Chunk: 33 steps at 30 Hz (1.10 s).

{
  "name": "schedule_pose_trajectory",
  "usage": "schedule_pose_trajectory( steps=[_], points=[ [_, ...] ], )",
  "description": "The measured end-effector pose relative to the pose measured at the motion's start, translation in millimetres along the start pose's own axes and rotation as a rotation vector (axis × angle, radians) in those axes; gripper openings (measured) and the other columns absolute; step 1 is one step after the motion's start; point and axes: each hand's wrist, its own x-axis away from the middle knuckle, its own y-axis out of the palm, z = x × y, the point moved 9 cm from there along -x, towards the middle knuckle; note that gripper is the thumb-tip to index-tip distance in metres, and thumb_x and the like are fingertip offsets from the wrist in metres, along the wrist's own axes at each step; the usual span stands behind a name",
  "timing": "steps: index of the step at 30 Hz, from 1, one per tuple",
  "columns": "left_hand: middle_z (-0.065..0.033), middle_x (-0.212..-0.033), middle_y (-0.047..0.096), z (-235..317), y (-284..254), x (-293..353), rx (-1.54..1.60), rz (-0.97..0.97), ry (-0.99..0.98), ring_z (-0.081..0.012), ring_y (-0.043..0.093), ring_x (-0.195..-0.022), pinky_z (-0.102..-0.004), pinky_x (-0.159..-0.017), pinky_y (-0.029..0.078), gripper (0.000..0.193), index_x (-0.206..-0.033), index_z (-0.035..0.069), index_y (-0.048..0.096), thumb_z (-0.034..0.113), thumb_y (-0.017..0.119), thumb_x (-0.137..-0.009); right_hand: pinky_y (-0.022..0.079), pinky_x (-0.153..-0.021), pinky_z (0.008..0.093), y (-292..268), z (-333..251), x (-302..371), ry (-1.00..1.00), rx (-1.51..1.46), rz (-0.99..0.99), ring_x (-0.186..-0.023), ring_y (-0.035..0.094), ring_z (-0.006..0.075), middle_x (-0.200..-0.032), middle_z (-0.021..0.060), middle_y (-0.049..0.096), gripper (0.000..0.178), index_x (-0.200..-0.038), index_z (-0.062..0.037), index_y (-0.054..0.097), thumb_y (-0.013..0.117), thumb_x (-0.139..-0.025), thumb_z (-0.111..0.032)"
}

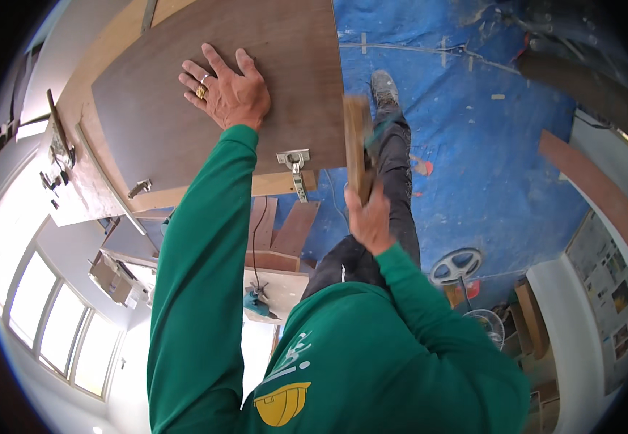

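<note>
A brown wood-grain cabinet door panel (pixel 299 72) lies flat before me. My left hand (pixel 238 92) rests on its face with the fingers spread and two rings on it. In my right hand (pixel 370 220) I grip a long wooden block-like tool (pixel 356 137) by its near end. It stands lengthwise along the panel's right edge, smeared by motion; whether it touches the edge I cannot tell. A metal cabinet hinge (pixel 294 158) is fixed at the panel's near edge, its arm hanging out past it. Another hinge (pixel 139 189) sits at the near left corner.
Under the panel is a lighter wooden board (pixel 115 50). Blue sheeting (pixel 473 166) covers the floor on the right, where my shoe (pixel 384 87) stands. A teal power tool (pixel 259 304) lies on a low surface near me. A stool (pixel 457 265) stands at the lower right.
</note>
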Motion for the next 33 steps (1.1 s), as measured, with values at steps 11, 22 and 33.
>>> schedule_pose_trajectory(
  steps=[11, 22, 33],
  points=[
    [-0.0290, -0.179, 0.015, -7.1, -0.9, 4.7, -0.039, -0.029, -0.013, -0.0477, 0.007, -0.167, -0.0602, -0.134, 0.005, 0.079, -0.174, 0.015, 0.024, 0.056, 0.045, -0.110, 0.057, -0.090, 0.0592, -10.3, -174.6, -197.8, -0.232, -0.076, -0.022, -0.108, 0.070, 0.0579, -0.115, 0.0414, 0.071, 0.075, -0.134, 0.0090, 0.056, 0.069, -0.099, -0.056],
    [-0.0301, -0.178, 0.017, 0.3, 5.1, 4.8, -0.041, -0.032, 0.006, -0.0461, 0.010, -0.167, -0.0586, -0.134, 0.008, 0.078, -0.174, 0.014, 0.025, 0.058, 0.040, -0.111, 0.060, -0.080, 0.0583, -13.2, -172.6, -240.0, -0.254, -0.007, 0.054, -0.096, 0.071, 0.0584, -0.098, 0.0394, 0.073, 0.087, -0.130, 0.0146, 0.053, 0.070, -0.096, -0.064],
    [-0.0313, -0.178, 0.017, 6.1, -6.2, 0.3, -0.057, -0.038, 0.007, -0.0465, 0.012, -0.167, -0.0583, -0.134, 0.011, 0.078, -0.174, 0.013, 0.026, 0.057, 0.041, -0.111, 0.057, -0.079, 0.0577, -5.7, -36.8, -50.7, -0.141, -0.229, -0.093, -0.093, 0.072, 0.0555, -0.095, 0.0358, 0.070, 0.073, -0.126, 0.0094, 0.054, 0.072, -0.099, -0.056]
  ],
)
